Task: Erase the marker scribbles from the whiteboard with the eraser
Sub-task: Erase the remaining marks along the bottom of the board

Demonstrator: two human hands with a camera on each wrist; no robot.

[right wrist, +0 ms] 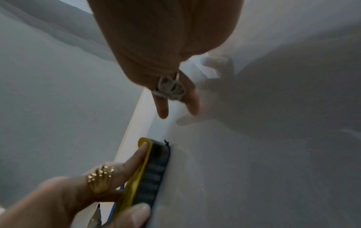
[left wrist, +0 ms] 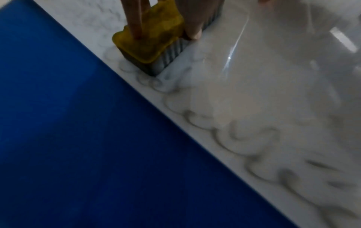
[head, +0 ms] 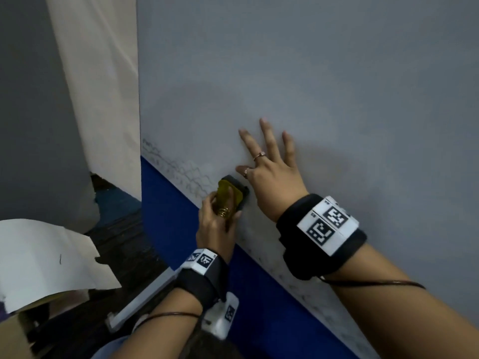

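The whiteboard (head: 324,94) stands upright and fills most of the head view. Faint grey marker scribbles (head: 181,169) run along its lower edge, left of the eraser; in the left wrist view the scribbles (left wrist: 236,138) loop on beyond it. My left hand (head: 229,207) grips the eraser (head: 233,190), a yellow-backed block with dark ribbed felt, and presses the felt to the board just above the blue band (head: 176,229). My right hand (head: 259,151) lies flat on the board beside the eraser, fingers spread. In the right wrist view, the eraser (right wrist: 151,174) sits edge-on against the board.
A blue band (left wrist: 78,138) borders the board's bottom edge. A torn white sheet (head: 46,257) lies at lower left over a dark floor. A pale wall panel (head: 103,86) stands left of the board. A grey metal strip (head: 145,299) lies near my left wrist.
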